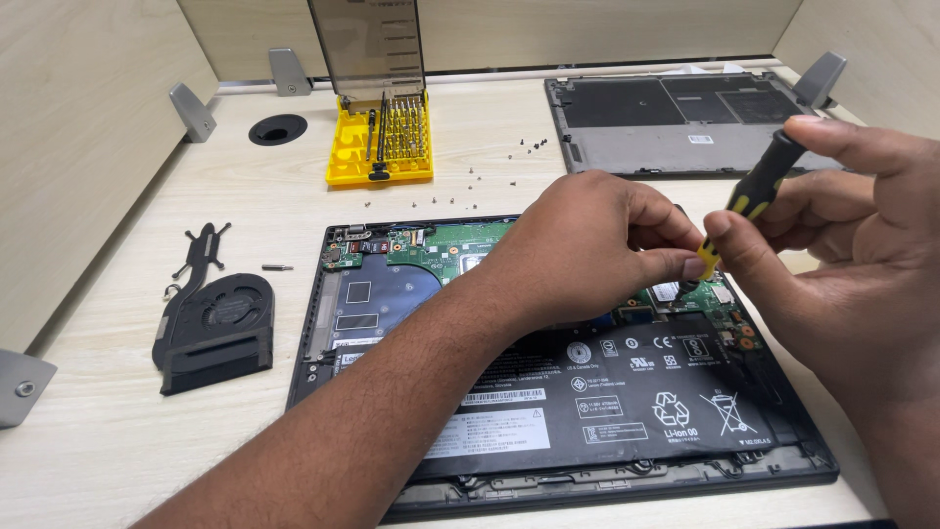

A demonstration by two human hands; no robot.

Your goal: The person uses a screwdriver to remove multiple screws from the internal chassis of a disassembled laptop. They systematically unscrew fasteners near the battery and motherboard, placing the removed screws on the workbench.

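An opened laptop (392, 294) lies on the desk with its green board and black battery (627, 392) exposed. My right hand (842, 255) holds a black and yellow screwdriver (759, 181) tilted over the laptop's right side. My left hand (587, 245) reaches across the board, and its thumb and forefinger pinch the screwdriver's lower end, where the tip is hidden.
A removed black fan with heat pipe (211, 323) lies left of the laptop, a loose bit (277, 266) beside it. A yellow bit case (380, 137) with its lid raised stands behind, small screws (529, 147) scattered near it. The laptop's bottom cover (676, 122) rests at the back right.
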